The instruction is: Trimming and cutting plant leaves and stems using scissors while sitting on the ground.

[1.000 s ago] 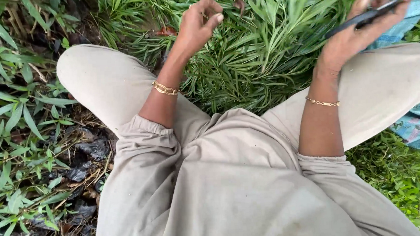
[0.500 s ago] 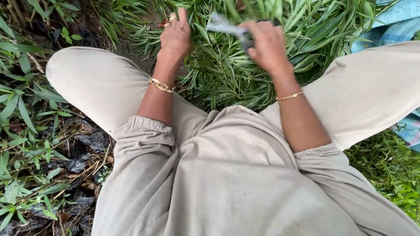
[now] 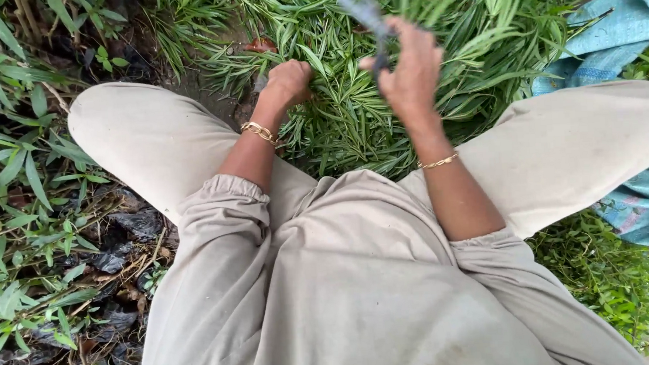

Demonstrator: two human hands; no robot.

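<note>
Grip of my right hand [image 3: 407, 71] is clenched on a blurred dark blade tool [image 3: 370, 17] above the leaves, left hand [image 3: 286, 82] fisted low in thin, soft grass-like stems [image 3: 336, 122]; light, bendy, best bunched near the base.

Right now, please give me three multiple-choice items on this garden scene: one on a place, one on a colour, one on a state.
1. Where is the left hand?
A. Low in the narrow-leaved plant
B. On the blue cloth
C. On the knee

2. What colour are the bracelets?
A. Silver
B. Gold
C. Red

3. How is the right hand?
A. Flat open
B. Shut on a blurred grey tool
C. Resting on the ground

Answers: 1 A, its fist sits among the leaves; 2 B, both wrist chains are gold; 3 B, fingers wrap the raised tool.
</note>
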